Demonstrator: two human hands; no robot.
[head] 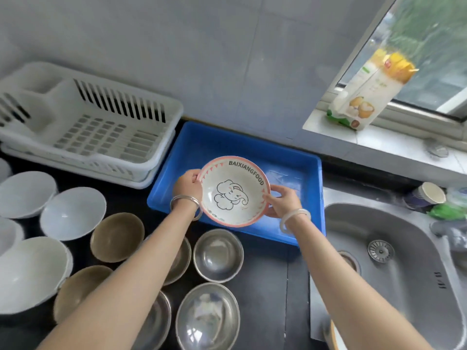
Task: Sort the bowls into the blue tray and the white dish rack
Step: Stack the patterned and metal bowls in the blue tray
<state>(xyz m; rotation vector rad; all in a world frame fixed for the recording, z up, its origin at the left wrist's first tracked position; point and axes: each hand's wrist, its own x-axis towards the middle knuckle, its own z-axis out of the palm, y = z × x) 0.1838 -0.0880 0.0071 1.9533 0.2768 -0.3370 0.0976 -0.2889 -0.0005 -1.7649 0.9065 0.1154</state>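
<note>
A pink-rimmed white bowl (233,192) with an elephant drawing is held over the blue tray (252,145), tilted toward me. My left hand (188,184) grips its left rim and my right hand (283,200) grips its right rim. The tray holds nothing else that I can see. The white dish rack (101,130) stands to the tray's left and looks bare. On the dark counter in front lie several white bowls (73,213), brown bowls (117,237) and steel bowls (218,255), some partly hidden under my left forearm.
A steel sink (394,261) lies at the right, with a green cloth (447,210) and paper cups (427,195) behind it. A food packet (366,94) leans on the window ledge. A tiled wall backs the counter.
</note>
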